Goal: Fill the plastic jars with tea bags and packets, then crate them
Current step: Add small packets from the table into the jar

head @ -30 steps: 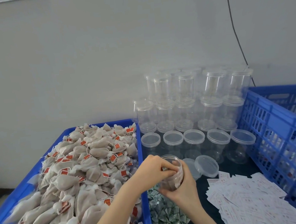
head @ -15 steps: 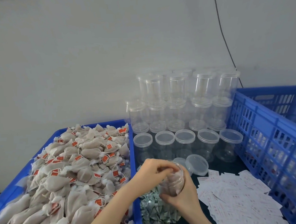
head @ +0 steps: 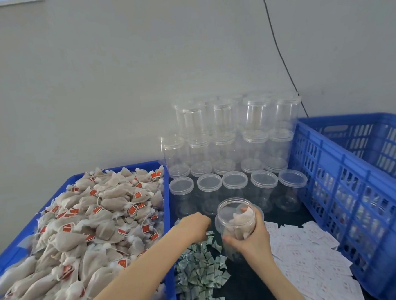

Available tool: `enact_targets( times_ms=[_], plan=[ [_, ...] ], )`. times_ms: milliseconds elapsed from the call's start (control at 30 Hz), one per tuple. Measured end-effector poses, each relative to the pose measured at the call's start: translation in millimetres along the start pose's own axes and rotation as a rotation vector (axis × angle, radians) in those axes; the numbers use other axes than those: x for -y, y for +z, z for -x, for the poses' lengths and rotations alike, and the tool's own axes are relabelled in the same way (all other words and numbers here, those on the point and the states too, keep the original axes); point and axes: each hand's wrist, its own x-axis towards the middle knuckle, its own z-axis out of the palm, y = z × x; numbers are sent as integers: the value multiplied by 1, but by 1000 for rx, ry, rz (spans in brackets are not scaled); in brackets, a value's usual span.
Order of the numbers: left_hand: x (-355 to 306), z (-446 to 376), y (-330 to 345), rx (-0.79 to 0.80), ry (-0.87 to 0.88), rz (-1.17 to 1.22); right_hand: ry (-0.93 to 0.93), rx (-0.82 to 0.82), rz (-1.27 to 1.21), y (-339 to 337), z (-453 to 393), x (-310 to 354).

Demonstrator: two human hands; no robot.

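head view: right hand (head: 250, 237) gripping open jar (head: 237, 224), left hand (head: 195, 223) curled over green packets (head: 200, 266), grasp unclear

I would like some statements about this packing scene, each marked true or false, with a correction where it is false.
1. The right hand holds an open jar with tea bags inside. True.
2. The left hand is inside the tray of tea bags. False: it reaches down at the green packets, beside the tray.
3. The jar in the hand has its lid on. False: its mouth is open.
4. White paper slips lie between the green packets and the blue crate. True.
5. The empty jars at the back are stacked against the wall. True.
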Motion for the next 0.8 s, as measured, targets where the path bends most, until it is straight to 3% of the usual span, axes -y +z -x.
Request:
enact_targets(
  times_ms=[133,267,533,733,800],
  plan=[
    [-12,-14,20,155,-10,-202,-9,-17,-7,-5,1,4],
    [-12,-18,28,47,-43,-260,-6,-16,-4,-11,0,3],
    [-13,-13,21,-15,-93,-301,-8,-22,26,-24,-3,3],
    [-7,-4,-14,-58,-147,-89,-15,-17,38,-30,-3,2],
    [-3,4,-38,-145,-148,20,0,-17,29,-31,-3,1]
  ],
)
